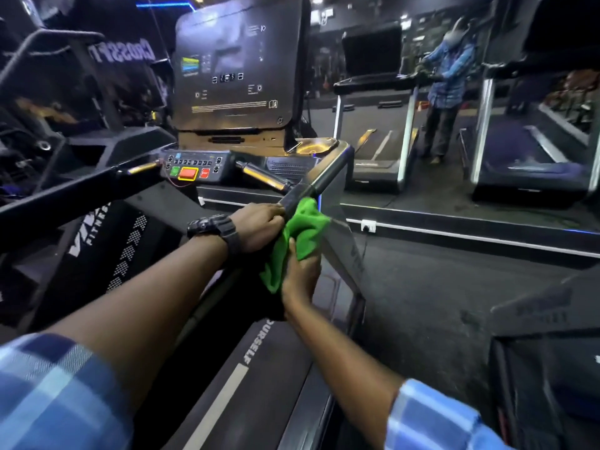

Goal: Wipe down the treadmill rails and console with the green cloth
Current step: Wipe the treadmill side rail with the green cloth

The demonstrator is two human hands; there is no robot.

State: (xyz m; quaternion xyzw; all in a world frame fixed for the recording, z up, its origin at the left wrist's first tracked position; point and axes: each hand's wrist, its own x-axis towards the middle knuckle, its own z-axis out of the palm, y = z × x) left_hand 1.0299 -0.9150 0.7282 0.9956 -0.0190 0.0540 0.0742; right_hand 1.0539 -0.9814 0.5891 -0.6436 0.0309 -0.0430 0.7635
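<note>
A bright green cloth is wrapped over the treadmill's right rail, a dark bar running toward the console. My right hand grips the cloth's lower part from below, thumb up against it. My left hand, with a black watch on the wrist, grips the same rail just left of the cloth, fingers curled over the bar. The console with its dark screen stands ahead, and a button panel with green and red keys sits below it. The left rail crosses at the left.
The black treadmill belt lies under my arms. A mirror wall ahead on the right reflects a person at a treadmill. Another machine's deck stands at the lower right, with dark floor between. More gym equipment fills the far left.
</note>
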